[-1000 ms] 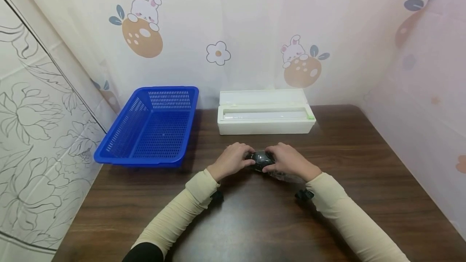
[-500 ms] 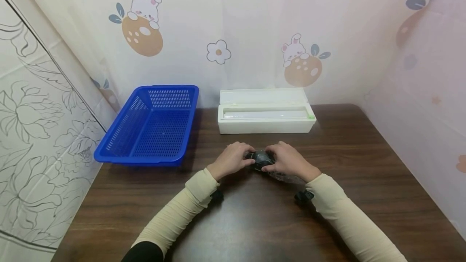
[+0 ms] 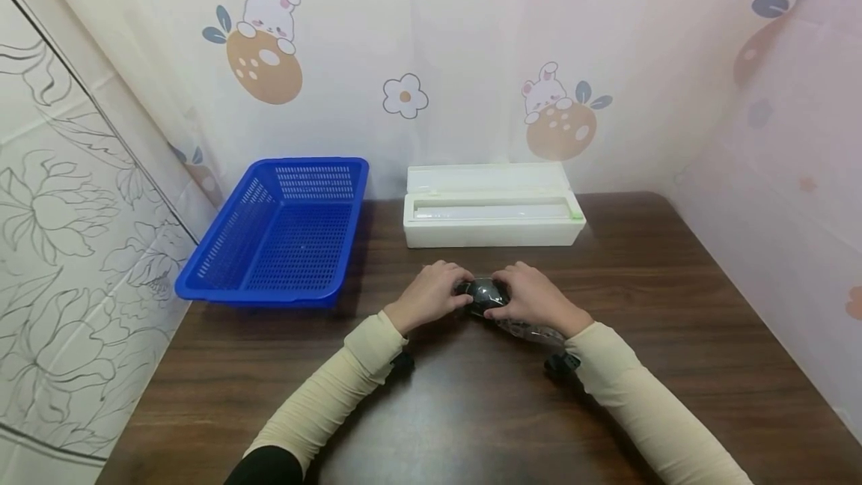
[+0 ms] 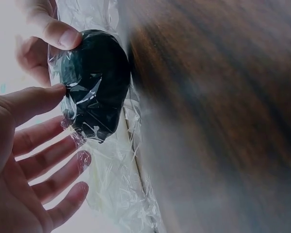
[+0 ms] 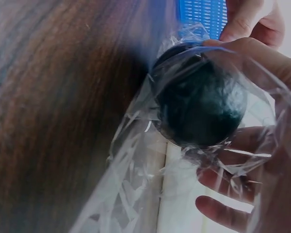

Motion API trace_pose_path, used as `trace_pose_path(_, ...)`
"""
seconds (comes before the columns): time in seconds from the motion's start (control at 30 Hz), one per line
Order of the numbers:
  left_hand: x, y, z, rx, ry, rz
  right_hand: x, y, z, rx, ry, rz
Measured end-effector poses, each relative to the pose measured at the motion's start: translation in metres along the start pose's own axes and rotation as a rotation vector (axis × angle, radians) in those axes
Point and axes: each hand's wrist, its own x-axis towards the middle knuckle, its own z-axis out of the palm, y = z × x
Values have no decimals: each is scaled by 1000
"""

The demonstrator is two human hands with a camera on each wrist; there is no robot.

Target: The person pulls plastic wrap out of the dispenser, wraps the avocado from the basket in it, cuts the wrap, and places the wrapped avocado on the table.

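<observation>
A dark green, smooth, rounded object (image 3: 486, 296), blunt-oval in the left wrist view, sits in clear plastic film (image 5: 131, 170) on the table's middle. My left hand (image 3: 434, 294) pinches its left end through the film between thumb and forefinger, the other fingers fanned out below, as the left wrist view shows. From the opposite side my right hand (image 3: 535, 298) grips it with the thumb (image 4: 63, 38) on top. Loose film trails off beneath the right palm. Wrinkles and glossy creases run over the object (image 4: 94, 82).
Behind the hands stands a white cling film box (image 3: 494, 234), its lid raised and a roll inside. A blue plastic basket (image 3: 252, 296) with slotted sides is at the left. The brown wooden table (image 3: 444, 425) meets a patterned curtain (image 3: 465, 43) at the back.
Both hands keep their place around the wrapped object. The film trailing by the right hand shows slightly different folds and shine.
</observation>
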Motion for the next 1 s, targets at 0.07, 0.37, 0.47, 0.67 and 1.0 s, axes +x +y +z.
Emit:
trace_pose_path(0.07, 0, 0, 0, 19, 30, 19, -1, 0, 0, 10, 21, 7)
trace_pose_path(0.37, 1, 1, -1, 19, 194, 86, -2, 2, 4, 87, 142, 69)
trace_pose_path(0.47, 1, 3, -4, 19, 240, 96, -3, 2, 4, 108, 167, 88)
trace_pose_path(0.67, -2, 9, -14, -49, 383, 97, -6, -1, 2, 152, 205, 107)
trace_pose_path(1.0, -4, 10, -23, -228, 633, 10, -9, -4, -3, 236, 293, 114)
